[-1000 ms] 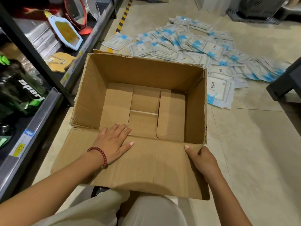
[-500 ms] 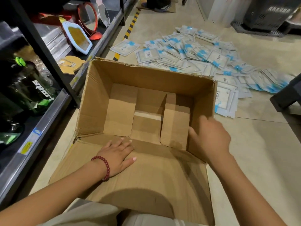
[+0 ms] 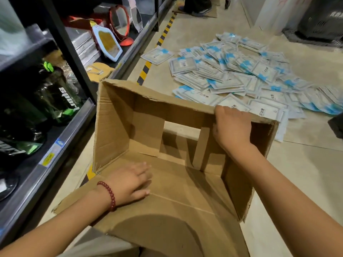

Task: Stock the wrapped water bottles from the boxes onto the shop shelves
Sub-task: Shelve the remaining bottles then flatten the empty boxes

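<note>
An empty brown cardboard box (image 3: 113, 130) lies open toward me on the floor, its bottom flaps parted so the tile shows through a gap. My left hand (image 3: 130, 182) rests flat with straight fingers on the near flap. My right hand (image 3: 232, 127) grips the box's far wall at its top edge, fingers curled over it. Wrapped dark water bottles with green lids and "sport" lettering (image 3: 55, 97) stand on the black shop shelf (image 3: 61, 145) to my left.
A heap of flat white-and-blue packets (image 3: 241, 75) covers the floor beyond the box. Mirrors (image 3: 109, 43) and flat boxes fill the shelf further along. A yellow-black stripe (image 3: 146, 69) runs beside the shelf. Someone's feet (image 3: 198, 8) stand far back. A dark object (image 3: 336, 125) sits at the right edge.
My right hand left the near right corner, crossed the box and now grips its far wall. The box has tipped and its bottom flaps have parted. My left hand stayed on the near flap.
</note>
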A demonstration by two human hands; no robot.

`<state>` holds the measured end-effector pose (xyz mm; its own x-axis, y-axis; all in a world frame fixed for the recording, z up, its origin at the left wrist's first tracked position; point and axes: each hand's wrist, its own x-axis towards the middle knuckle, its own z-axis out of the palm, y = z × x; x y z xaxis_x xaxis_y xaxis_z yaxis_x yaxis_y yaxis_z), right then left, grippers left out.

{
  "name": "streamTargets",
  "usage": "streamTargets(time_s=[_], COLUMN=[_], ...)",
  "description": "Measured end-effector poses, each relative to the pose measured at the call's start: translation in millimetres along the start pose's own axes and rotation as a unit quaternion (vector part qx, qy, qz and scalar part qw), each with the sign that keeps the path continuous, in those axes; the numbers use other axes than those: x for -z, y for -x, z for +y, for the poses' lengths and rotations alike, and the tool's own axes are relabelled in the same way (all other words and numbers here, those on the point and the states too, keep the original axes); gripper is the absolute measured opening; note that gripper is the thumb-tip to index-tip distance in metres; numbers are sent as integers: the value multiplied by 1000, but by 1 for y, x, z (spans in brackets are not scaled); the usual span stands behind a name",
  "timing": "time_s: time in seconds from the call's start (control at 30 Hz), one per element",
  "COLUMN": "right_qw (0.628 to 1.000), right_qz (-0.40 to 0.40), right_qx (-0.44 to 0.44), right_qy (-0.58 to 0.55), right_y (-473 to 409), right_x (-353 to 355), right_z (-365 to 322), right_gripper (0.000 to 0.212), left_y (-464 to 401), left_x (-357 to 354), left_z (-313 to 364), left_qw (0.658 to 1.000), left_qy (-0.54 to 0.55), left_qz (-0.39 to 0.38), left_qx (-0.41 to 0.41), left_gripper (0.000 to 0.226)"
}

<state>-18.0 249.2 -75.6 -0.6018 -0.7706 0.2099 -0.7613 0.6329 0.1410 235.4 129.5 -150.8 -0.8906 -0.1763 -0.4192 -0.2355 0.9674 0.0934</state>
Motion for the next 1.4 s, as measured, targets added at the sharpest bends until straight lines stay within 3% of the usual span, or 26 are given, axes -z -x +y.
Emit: streamTargets(time_s=[0.03,0.1,0.13,0.17,0.23,0.3,0.4,0.5,0.6,0.73,0.87,1.03,1.2,1.3,1.4], right_qw=[1000,999,999,998,997,995,990,993,997,1000,1000,999,999,997,1000], right_qz=[10,7,-4,-16,-35,-53,-106,-101,-72,-10,-2,16,33,80,-7], right_qx=[12,38,45,51,58,67,69,64,21,4,-5,-22,-16,8,21], right_qy=[0,-4,-8,-15,-29,-50,-63,-20,-2,-5,0,-17,-4,-12,-2], right_y=[5,15,20,26,36,45,57,73,87,86,64,32,12,15,29], right_x=[2,6,7,9,13,18,23,14,-6,-14,-20,3,12,-2,-29], right_z=[0,1,1,2,3,6,13,19,32,49,54,60,63,66,69], right_gripper=[16,19,22,26,36,50,68,79,87,74,62,58,61,52,60], left_y=[2,3,2,0,-6,-15,-27,-43,-57,-80,-103,-116,-120,-126,-128], left_x=[8,23,30,41,66,88,106,107,104,111,124,156,170,153,130], left_z=[-2,-8,-12,-15,-18,-19,-16,-9,6,17,11,-13,-24,-27,-14], left_qw=[995,949,919,905,905,921,944,967,974,970,964,936,898,887,940], left_qy=[-17,-33,-41,-51,-90,-135,-172,-157,-168,-190,-190,-124,-164,-196,-168], left_qz=[97,309,390,422,414,359,267,172,122,134,175,331,409,418,295], left_qx=[-20,-44,-39,-20,34,70,93,104,90,76,57,-1,-22,-9,36], left_gripper=[59,53,55,60,76,90,85,73,82,90,85,65,65,65,67])
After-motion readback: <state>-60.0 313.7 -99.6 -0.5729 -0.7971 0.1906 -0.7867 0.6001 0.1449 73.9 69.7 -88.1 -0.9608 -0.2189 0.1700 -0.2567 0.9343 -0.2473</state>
